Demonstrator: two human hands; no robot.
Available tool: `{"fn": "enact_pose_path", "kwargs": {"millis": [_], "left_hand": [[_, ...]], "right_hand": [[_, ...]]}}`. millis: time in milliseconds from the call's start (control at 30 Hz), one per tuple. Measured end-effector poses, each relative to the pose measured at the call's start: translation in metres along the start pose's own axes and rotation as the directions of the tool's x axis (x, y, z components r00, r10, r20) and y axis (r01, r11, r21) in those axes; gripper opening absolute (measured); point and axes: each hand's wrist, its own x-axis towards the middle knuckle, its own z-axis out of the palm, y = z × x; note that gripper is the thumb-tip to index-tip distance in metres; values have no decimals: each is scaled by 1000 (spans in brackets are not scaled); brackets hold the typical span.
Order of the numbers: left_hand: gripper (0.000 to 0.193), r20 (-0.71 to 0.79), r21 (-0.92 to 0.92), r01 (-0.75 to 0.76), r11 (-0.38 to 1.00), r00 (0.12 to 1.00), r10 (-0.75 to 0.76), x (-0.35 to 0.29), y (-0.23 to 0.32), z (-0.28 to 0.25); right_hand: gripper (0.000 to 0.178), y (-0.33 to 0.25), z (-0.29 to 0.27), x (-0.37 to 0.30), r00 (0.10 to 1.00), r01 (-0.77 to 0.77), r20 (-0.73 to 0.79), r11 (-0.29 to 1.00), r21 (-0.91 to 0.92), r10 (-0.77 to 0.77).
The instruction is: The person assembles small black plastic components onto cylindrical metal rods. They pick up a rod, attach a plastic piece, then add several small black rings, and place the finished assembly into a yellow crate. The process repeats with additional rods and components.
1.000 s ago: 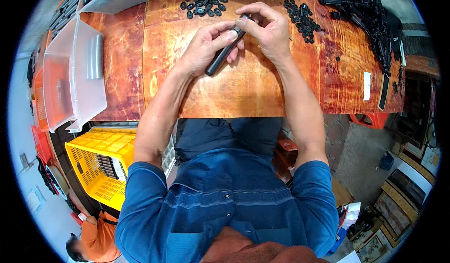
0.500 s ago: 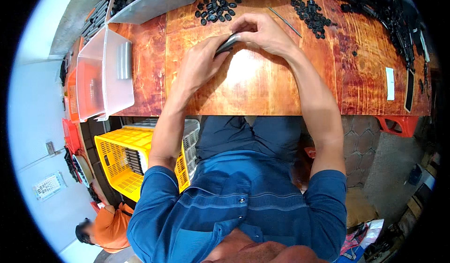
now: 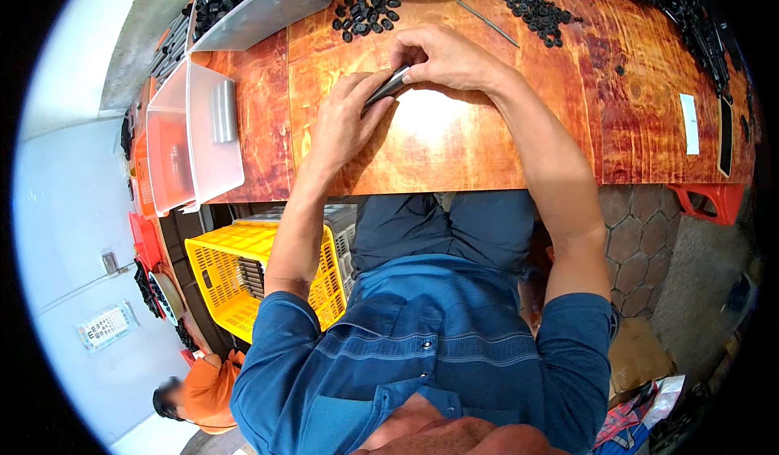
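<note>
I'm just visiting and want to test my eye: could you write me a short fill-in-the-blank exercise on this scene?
1. Of the left hand and right hand, ____ touch the dark tube.
2. The thin rod lies ____ the black oval pieces and the small black round parts.
3. The plastic crate holding dark sticks is ____.
4. The other person's top is ____.

Missing words: both; between; yellow; orange.

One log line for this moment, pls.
left hand: grips dark tube | right hand: at tube's far end | beyond, on table: black ovals, thin rod, small black parts
</note>
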Motion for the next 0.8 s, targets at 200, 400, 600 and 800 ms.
{"fn": "enact_pose_path", "kwargs": {"millis": [200, 400, 600, 800], "left_hand": [[32, 37, -40, 89, 995, 996, -87, -7, -8, -5], [34, 47, -15, 71, 997, 996, -70, -3, -10, -7], [31, 82, -10, 74, 997, 994, -73, 1, -8, -12], [33, 87, -2, 79, 997, 993, -78, -1, -11, -12]], "right_hand": [[11, 4, 2, 2, 1000, -26, -7, 999, 22, 26], [11, 12, 4, 7, 1000, -15, -26, 999, -37, 14], [35, 11, 26, 44, 944, -216, -328, 840, -498, 49], [37, 11, 52, 65, 923, -325, -379, 664, -674, 67]]}}
